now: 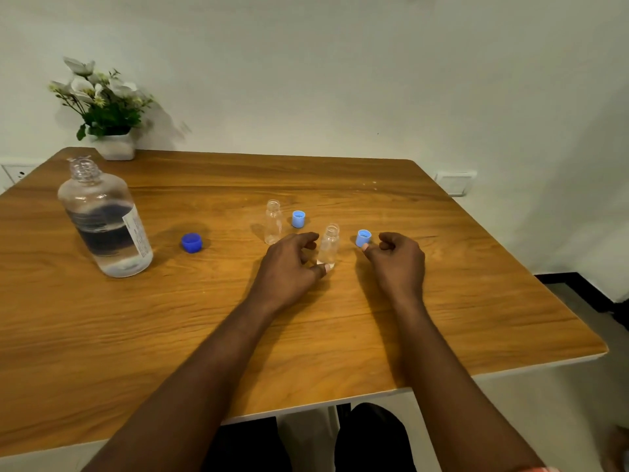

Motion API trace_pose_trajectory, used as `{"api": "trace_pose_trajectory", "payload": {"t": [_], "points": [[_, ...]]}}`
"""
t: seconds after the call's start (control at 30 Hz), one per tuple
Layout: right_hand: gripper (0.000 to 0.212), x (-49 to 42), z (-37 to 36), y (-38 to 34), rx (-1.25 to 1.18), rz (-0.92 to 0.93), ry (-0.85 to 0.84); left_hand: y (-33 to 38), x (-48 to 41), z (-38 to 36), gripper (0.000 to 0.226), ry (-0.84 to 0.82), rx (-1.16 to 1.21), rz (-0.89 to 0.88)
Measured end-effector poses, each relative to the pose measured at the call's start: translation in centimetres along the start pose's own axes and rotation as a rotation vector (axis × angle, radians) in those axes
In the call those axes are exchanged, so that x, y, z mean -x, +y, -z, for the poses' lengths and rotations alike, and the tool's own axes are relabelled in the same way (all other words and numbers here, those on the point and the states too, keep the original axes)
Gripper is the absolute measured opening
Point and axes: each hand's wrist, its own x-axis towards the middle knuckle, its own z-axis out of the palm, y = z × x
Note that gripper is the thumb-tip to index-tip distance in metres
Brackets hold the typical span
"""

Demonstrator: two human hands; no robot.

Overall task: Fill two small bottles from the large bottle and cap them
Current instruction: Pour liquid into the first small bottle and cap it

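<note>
Wall socket (pixel 13 172): white, far left, behind the table edge.
Flower pot (pixel 114 148): white, with white blooms and green leaves, on the back left corner of the table (pixel 476 301).
Large bottle (pixel 102 223): clear, labelled, uncapped, standing on the left of the table; clear liquid reaches about halfway up.
Dark blue cap (pixel 191 242): lies open side up on the wood, right of the large bottle and apart from it.
Far small bottle (pixel 273 222): clear, uncapped, upright near the table's middle.
Far light blue cap (pixel 298 219): just beside that bottle on its right, open side up.
Left hand (pixel 289 264): fingers curled; thumb tip against the base of the near small bottle, forefinger bent round at its shoulder, holding it.
Near small bottle (pixel 329 246): clear, uncapped, upright between the two hands; fill level not readable.
Near light blue cap (pixel 363 238): on the wood just right of that bottle, open side up.
Right hand (pixel 398 264): fingers curled, thumb tip touching the cap's near edge, forefinger just right of it; cannot tell whether the cap is pinched.
Wall switch (pixel 454 182): white, behind the table's right back corner.
</note>
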Motion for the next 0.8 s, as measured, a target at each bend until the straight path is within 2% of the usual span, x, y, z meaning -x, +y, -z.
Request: {"api": "trace_pose_trajectory", "payload": {"t": [0.2, 0.4, 0.53, 0.8], "points": [[0.037, -0.9, -0.7, -0.3, 0.158, 0.049, -0.031, -0.2, -0.3, -0.1, 0.06, 0.006, -0.005, 0.009], [0.025, -0.5, -0.2, -0.9, -0.025, 0.121, -0.123, -0.4, -0.4, -0.1, 0.053, 0.01, 0.018, 0.013], [0.015, -0.1, 0.7, -1.1, -0.019, 0.228, -0.209, -0.4, -0.4, -0.1, 0.051, 0.004, 0.046, 0.02], [0.03, -1.2, 2.9, -4.5, 0.079, 0.486, -0.364, -0.6, -0.5, -0.4, 0.041, -0.006, 0.033, 0.023]]}}
